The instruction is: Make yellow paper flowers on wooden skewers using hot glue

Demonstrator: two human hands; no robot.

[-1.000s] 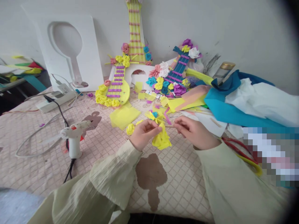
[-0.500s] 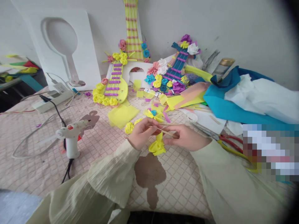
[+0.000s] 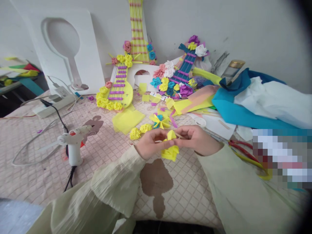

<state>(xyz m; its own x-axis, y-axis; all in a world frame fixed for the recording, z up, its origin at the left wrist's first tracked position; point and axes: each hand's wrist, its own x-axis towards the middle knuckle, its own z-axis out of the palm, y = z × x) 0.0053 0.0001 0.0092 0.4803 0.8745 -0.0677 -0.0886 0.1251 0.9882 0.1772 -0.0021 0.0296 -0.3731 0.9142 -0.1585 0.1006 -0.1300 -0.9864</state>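
Note:
A crumpled yellow paper strip (image 3: 170,152) hangs between my two hands, above the tabletop. My left hand (image 3: 153,142) is closed, its thumb and fingers pinching the strip from the left. Pressed up against it, my right hand (image 3: 195,139) is closed too, gripping a thin wooden stick (image 3: 179,135) beside the strip's upper end. Fingers hide the rest of the stick. Just beyond my left hand lie yellow paper roses (image 3: 135,133) and a yellow and blue paper flower (image 3: 161,121).
A white glue gun (image 3: 75,143) with cables stands at the left near a power strip (image 3: 53,105). Small paper-flowered instruments (image 3: 126,91) lean at the back. Scissors (image 3: 246,154) and blue sheets (image 3: 243,104) lie right. Yellow paper (image 3: 128,120) lies left of centre.
My hands have come together, and the yellow strip has risen into my fingers with its upper end now showing between them. My right hand has turned, its fingers more curled.

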